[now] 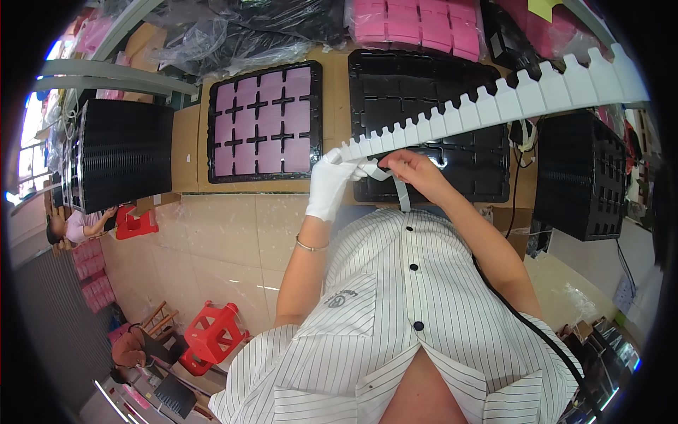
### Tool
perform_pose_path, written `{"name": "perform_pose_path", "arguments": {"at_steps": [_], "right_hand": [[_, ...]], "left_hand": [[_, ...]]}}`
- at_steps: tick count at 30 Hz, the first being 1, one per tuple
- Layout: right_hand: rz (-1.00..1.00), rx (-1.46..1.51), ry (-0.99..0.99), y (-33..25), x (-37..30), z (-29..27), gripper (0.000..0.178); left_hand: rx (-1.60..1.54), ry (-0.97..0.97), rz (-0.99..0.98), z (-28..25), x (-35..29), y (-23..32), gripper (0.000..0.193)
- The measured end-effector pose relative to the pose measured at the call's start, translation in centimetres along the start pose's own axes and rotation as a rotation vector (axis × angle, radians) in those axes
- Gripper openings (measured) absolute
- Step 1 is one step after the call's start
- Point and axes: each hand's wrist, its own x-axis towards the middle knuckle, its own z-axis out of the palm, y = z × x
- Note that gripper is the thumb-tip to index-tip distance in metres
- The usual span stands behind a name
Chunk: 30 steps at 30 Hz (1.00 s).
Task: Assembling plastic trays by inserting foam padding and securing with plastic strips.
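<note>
On the striped shirt (395,275), low in the middle of the frame, the chest pocket bore a round dark emblem (337,299) with small lettering; a yellow paper (542,8) showed at the upper right edge. A long white toothed strip (487,109) ran from the center of the frame to the upper right, crossing in front of a black tray (424,74) and hiding part of its cells. The left hand (329,185), in a white glove, had its fingers closed on the strip's near end; the bare right hand (422,177) had its fingers pinching a narrow pale band (402,195) just beside the glove — the band hung down toward the shirt. Left of center, another black tray (316,106) held pink sheets (244,95) in its cells, and both trays lay on the cardboard-covered counter (334,88). Stacks of black trays stood at the left (127,152) and right (580,173) of the frame. Along the top lay crumpled clear plastic (194,42) and wrapped pink pieces (417,28). Red stools (215,332) stood at lower left — with people farther off.
</note>
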Motion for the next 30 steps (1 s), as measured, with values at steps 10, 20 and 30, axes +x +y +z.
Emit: {"name": "perform_pose_path", "arguments": {"at_steps": [10, 20, 30], "right_hand": [[-1.083, -1.305, -0.100, 0.2, -1.7, -2.7, 0.016], [-0.445, -1.115, -0.291, -0.9, -1.4, -1.9, 0.020], [-0.654, -1.406, -0.279, -0.2, -2.0, -2.4, 0.024]], "left_hand": [[0.791, -0.529, 0.576, -2.3, 1.5, 0.4, 0.017], [1.168, -0.527, 0.657, -2.2, 3.2, 0.4, 0.012], [1.208, -0.528, 0.674, -1.4, 2.9, 0.9, 0.024]]}}
